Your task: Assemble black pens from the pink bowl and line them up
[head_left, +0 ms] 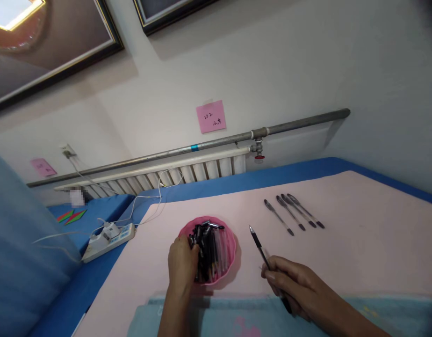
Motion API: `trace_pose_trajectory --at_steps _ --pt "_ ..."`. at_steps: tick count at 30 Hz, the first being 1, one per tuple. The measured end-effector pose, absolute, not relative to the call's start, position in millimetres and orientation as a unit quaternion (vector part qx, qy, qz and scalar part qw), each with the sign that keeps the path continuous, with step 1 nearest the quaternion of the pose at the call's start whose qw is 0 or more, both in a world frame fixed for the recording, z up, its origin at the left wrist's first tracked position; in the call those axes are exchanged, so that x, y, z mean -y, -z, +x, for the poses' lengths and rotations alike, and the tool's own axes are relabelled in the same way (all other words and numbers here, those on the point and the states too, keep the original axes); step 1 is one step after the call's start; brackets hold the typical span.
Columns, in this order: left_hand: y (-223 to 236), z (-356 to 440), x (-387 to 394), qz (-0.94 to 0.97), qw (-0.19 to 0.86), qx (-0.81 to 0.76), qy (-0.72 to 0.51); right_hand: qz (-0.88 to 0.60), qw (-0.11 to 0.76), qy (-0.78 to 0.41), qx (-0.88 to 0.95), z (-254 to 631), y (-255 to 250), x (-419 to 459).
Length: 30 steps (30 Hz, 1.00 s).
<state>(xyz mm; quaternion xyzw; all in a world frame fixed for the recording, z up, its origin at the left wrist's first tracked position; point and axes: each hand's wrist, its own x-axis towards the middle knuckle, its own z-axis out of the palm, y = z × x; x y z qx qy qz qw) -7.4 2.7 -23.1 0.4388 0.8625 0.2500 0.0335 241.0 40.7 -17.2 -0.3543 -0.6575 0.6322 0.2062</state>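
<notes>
From my remote seat I have the right hand [293, 283] with its fingers closed around a pen [257, 242], bare tip pointing far and left; dipping it carelessly could mark the pink sheet [345, 243] on the bench [289, 169]. The left hand [182, 260] curls its fingers in over the left rim of the pink bowl [234, 248]; I can't tell whether they grip anything. A hard tug at the jumbled pile of pens [206, 248] might spill some or tip the bowl. Farther right, four capped pens [298, 210] lie in a row, and a stray knuckle could scatter them.
</notes>
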Motion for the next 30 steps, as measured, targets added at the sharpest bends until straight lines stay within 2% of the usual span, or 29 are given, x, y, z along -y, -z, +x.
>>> trace_pose_trajectory --at_steps 12,14,16,18,20,24,30 --pt "15.8 -3.1 -2.2 0.411 0.085 -0.825 -0.379 -0.346 0.209 -0.586 0.702 244.3 18.0 -41.1" --pt "9.8 0.8 -0.6 0.392 0.162 -0.783 -0.456 -0.337 0.210 -0.559 0.728 244.6 18.2 -41.1" --pt "4.9 7.5 1.2 0.371 0.291 -0.710 -0.523 -0.331 0.219 -0.527 0.752 244.8 19.5 -41.2" --pt "2.0 15.4 2.7 0.357 0.401 -0.635 -0.555 -0.331 0.234 -0.494 0.769 245.5 21.6 -41.6" --pt "1.2 22.3 3.8 0.354 0.465 -0.580 -0.568 -0.332 0.243 -0.461 0.786 246.8 23.8 -42.7" --pt "3.0 29.8 3.9 0.340 0.521 -0.525 -0.581 -0.341 0.243 -0.381 0.824 250.2 25.8 -46.2" --pt "7.6 31.7 3.0 0.342 0.532 -0.515 -0.578 -0.342 0.210 -0.302 0.865 253.8 28.3 -49.3"
